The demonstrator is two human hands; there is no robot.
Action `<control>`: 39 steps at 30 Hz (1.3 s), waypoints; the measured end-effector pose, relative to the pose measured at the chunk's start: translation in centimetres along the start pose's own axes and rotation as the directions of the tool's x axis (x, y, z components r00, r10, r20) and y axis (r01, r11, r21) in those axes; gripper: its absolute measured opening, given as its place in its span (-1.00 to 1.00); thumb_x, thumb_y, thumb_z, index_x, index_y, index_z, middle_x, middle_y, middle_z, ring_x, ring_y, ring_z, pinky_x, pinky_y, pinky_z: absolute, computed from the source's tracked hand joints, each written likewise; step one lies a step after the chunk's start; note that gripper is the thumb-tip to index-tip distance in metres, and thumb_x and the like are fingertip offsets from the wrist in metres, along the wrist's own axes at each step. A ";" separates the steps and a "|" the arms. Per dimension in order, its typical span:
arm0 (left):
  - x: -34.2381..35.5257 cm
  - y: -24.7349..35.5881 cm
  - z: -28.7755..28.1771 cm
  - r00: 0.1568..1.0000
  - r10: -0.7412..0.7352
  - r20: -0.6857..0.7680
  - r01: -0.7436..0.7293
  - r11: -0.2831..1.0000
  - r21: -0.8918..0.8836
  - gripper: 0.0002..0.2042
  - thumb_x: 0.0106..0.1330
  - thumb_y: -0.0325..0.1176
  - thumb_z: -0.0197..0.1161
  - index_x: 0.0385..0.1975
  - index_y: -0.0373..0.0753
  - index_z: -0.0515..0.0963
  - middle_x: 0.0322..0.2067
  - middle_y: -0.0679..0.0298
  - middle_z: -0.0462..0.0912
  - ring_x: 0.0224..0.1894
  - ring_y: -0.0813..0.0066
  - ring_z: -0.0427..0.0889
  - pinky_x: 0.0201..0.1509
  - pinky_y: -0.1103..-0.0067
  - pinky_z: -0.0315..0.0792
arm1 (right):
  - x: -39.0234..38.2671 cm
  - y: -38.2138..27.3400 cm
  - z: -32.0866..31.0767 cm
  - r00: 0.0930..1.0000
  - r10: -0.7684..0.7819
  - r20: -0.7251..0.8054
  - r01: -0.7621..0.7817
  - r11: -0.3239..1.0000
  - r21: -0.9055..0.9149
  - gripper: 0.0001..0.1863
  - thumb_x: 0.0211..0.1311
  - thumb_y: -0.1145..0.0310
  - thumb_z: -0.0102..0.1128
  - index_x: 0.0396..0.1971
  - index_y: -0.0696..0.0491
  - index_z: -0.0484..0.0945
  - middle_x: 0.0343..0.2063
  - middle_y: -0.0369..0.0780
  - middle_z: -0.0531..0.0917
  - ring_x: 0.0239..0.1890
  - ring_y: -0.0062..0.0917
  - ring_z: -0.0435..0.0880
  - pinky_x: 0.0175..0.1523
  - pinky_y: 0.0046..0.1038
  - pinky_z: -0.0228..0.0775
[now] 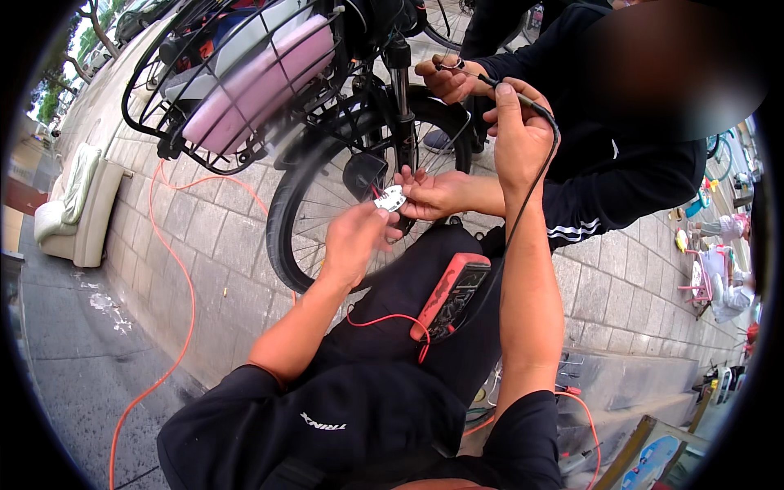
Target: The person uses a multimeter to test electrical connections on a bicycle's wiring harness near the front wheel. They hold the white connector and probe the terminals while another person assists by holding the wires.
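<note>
My right hand (523, 126) is closed around a black test probe (535, 108). Its thin tip points left to a small dark piece with wires (447, 65) in a co-worker's hand (451, 82). Motion blurs my left hand (359, 237), beside a white oval board (391, 198) with red wires; its grip cannot be made out. The co-worker's other hand (437, 194) holds that board by its right side. On my lap lies a red-cased multimeter (451, 296), its red lead (384, 317) looping left and the black cable (523, 212) rising to my right hand.
Before me stands a bicycle's front wheel (282, 220), with a loaded wire basket (147, 122) above. The co-worker's sleeve (621, 208) is at right. An orange cord (192, 302) crosses the paving; a beige armchair-like seat (90, 212) stands left. Tools (567, 390) lie beside my right arm.
</note>
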State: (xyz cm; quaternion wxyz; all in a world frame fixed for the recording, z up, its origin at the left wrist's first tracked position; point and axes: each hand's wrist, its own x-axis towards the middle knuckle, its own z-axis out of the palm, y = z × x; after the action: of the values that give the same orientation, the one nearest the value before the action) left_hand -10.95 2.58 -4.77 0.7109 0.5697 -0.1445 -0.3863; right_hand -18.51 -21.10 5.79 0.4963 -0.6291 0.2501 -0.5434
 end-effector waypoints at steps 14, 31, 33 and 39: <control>0.2 -0.4 0.1 1.000 -0.012 -0.008 0.011 0.999 -0.040 -0.72 0.52 -0.32 0.19 0.04 -0.39 0.56 -0.18 0.10 0.73 -0.28 0.44 0.76 -0.34 0.64 0.60 | 0.6 1.2 0.3 1.000 0.008 0.007 -0.009 0.999 0.042 -0.76 0.41 0.32 0.30 -0.14 0.21 0.66 -0.50 -0.28 0.71 -0.51 -0.73 0.62 -0.41 -0.69 0.43; 0.3 -0.3 -0.4 0.999 -0.045 -0.013 0.044 0.994 -0.102 -0.72 0.49 -0.30 0.21 0.03 -0.38 0.53 -0.15 0.10 0.71 -0.24 0.38 0.76 -0.31 0.58 0.59 | 2.3 2.6 -3.1 0.969 0.157 0.188 -0.168 0.985 0.044 -0.72 0.33 0.19 0.34 -0.19 0.11 0.72 -0.63 -0.33 0.59 -0.64 -0.72 0.51 -0.52 -0.66 0.31; 0.5 -0.4 -0.7 1.000 -0.015 -0.007 0.014 0.996 -0.090 -0.71 0.48 -0.31 0.21 0.03 -0.40 0.57 -0.16 0.12 0.71 -0.26 0.40 0.75 -0.34 0.60 0.58 | 2.8 4.7 -5.5 0.946 0.216 0.241 -0.191 0.974 -0.123 -0.73 0.38 0.30 0.31 -0.08 0.17 0.69 -0.41 -0.31 0.69 -0.53 -0.73 0.56 -0.41 -0.67 0.37; 1.0 -0.1 -0.6 0.999 -0.005 0.041 0.010 0.994 -0.108 -0.71 0.45 -0.32 0.26 0.01 -0.42 0.58 -0.18 0.08 0.72 -0.28 0.38 0.76 -0.35 0.58 0.60 | -0.9 2.1 -8.8 0.937 0.329 0.118 -0.314 0.941 -0.130 -0.68 0.40 0.30 0.26 0.02 0.17 0.59 -0.54 -0.34 0.61 -0.69 -0.72 0.48 -0.57 -0.65 0.32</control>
State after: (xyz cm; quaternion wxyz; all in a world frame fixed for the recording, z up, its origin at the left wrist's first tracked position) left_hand -9.93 2.25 -5.27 0.7360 0.5230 -0.1358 -0.4077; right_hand -26.52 -24.25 2.81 0.5595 -0.6420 0.3439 -0.3956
